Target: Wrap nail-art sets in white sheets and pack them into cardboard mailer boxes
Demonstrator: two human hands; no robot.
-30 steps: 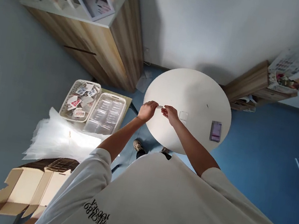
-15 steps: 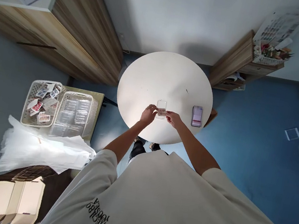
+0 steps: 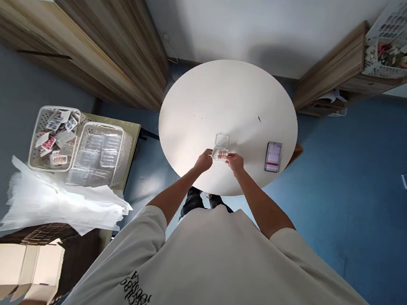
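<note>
A small clear plastic box (image 3: 221,140) lies near the front of the round white table (image 3: 200,100), its lid opened away from me. Over its near half is a small card with reddish nail-like pieces (image 3: 222,154), apparently a set of press-on nails. My left hand (image 3: 204,161) is closed, its fingertips pinching the box at the left edge. On the other side, my right hand (image 3: 236,163) pinches the card's right edge between thumb and fingers. Whether the card rests on the box bottom or is just above it, I cannot tell.
A phone (image 3: 273,157) lies at the table's right. On the left stand a basket of nail cards (image 3: 35,145) and a basket of clear boxes (image 3: 123,160). White sheets (image 3: 65,205) and an open cardboard box (image 3: 8,265) are nearer me. A wooden cabinet (image 3: 130,31) rises at the far left.
The card has come down toward me, from the box's middle to its near half. My left hand has shifted slightly lower, to the box's left edge. The view has moved a little.
</note>
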